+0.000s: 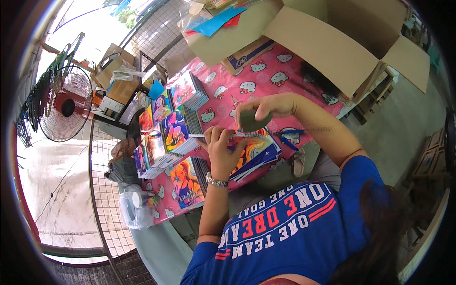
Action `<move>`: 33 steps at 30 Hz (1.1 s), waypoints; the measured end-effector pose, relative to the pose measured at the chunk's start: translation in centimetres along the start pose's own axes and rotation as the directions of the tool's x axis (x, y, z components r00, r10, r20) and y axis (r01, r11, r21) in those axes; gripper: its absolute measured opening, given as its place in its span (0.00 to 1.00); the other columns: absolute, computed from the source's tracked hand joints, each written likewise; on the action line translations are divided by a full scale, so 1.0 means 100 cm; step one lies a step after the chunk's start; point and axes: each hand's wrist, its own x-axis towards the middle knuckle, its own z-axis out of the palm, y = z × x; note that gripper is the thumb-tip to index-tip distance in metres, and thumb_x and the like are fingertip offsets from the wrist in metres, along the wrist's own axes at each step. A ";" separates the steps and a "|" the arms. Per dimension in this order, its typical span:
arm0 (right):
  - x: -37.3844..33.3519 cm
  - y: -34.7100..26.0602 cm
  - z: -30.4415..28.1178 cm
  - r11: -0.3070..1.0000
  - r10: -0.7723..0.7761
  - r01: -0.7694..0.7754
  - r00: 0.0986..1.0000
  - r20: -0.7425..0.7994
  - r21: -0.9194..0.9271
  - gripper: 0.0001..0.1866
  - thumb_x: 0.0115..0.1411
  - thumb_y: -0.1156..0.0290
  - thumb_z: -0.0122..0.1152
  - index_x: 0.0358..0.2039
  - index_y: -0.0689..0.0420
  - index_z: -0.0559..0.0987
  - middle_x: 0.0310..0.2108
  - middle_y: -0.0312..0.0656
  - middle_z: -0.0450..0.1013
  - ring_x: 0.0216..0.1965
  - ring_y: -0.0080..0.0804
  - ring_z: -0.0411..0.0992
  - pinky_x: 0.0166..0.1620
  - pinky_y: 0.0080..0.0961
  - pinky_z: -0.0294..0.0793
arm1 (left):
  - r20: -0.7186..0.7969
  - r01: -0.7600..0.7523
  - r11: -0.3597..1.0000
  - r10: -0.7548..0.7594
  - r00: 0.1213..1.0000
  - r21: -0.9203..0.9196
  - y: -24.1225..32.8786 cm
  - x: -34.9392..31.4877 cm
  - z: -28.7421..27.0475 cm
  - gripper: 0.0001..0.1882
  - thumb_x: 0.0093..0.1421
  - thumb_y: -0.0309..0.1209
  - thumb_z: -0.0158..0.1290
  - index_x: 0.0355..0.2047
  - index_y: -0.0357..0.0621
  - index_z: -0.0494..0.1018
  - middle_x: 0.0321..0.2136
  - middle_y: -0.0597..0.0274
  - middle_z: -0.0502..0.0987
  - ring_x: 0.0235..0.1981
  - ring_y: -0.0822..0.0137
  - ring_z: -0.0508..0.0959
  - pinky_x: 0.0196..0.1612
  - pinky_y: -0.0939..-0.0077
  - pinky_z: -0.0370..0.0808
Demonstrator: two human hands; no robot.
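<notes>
My right hand (pixel 276 105) is closed on a dark green, rounded flat piece (pixel 255 121), whose kind I cannot make out. Just below it, a thin notebook or pad (pixel 244 134) shows nearly edge-on. My left hand (pixel 221 148), with a metal watch on its wrist, grips the left end of this pad with bent fingers. Under both hands lies a fanned pile of colourful printed covers (pixel 259 154). Left of my left hand, a stack of spiral-bound notebooks (pixel 186 183) rests on the pink cloth.
Several more notebook stacks (pixel 176 128) stand on the pink patterned tablecloth (pixel 247 88). A big open cardboard box (pixel 327 47) takes up the far right. At the left are a standing fan (pixel 66 107) and a plastic bag (pixel 135 209) by the table edge. Blue strips (pixel 289 137) lie right of the pile.
</notes>
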 end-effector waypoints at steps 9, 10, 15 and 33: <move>0.014 -0.006 -0.010 0.857 0.196 -0.206 0.978 -0.072 -0.472 0.26 0.53 0.55 0.64 0.46 0.60 0.76 0.44 0.39 0.68 0.48 0.28 0.65 0.50 0.27 0.66 | 0.097 -0.009 1.000 0.010 0.995 -0.010 -0.005 0.007 -0.006 0.17 0.47 0.36 0.67 0.33 0.42 0.75 0.35 0.59 0.72 0.45 0.54 0.69 0.52 0.58 0.62; 0.012 -0.007 -0.003 0.987 0.053 -0.064 0.996 -0.078 -0.151 0.26 0.53 0.55 0.65 0.46 0.60 0.75 0.39 0.37 0.67 0.41 0.25 0.65 0.45 0.25 0.66 | 0.094 -0.002 1.000 0.003 0.996 -0.012 -0.006 0.003 -0.006 0.17 0.47 0.36 0.67 0.33 0.42 0.74 0.35 0.59 0.72 0.45 0.54 0.69 0.53 0.58 0.62; 0.016 -0.002 -0.008 0.985 0.114 -0.110 0.993 0.022 -0.130 0.29 0.51 0.52 0.66 0.47 0.59 0.75 0.38 0.36 0.68 0.41 0.24 0.67 0.47 0.25 0.68 | 0.085 0.029 0.999 -0.025 0.996 -0.040 -0.005 0.007 -0.006 0.21 0.47 0.35 0.68 0.37 0.44 0.71 0.36 0.61 0.73 0.46 0.56 0.69 0.55 0.58 0.60; 0.036 -0.003 -0.023 0.801 0.388 -0.349 0.921 -0.021 -0.487 0.27 0.57 0.54 0.61 0.50 0.60 0.75 0.45 0.39 0.73 0.46 0.25 0.71 0.51 0.25 0.70 | 0.025 0.176 0.984 -0.176 0.984 -0.028 -0.011 0.004 -0.001 0.23 0.42 0.43 0.71 0.33 0.48 0.74 0.35 0.65 0.75 0.45 0.57 0.71 0.56 0.48 0.56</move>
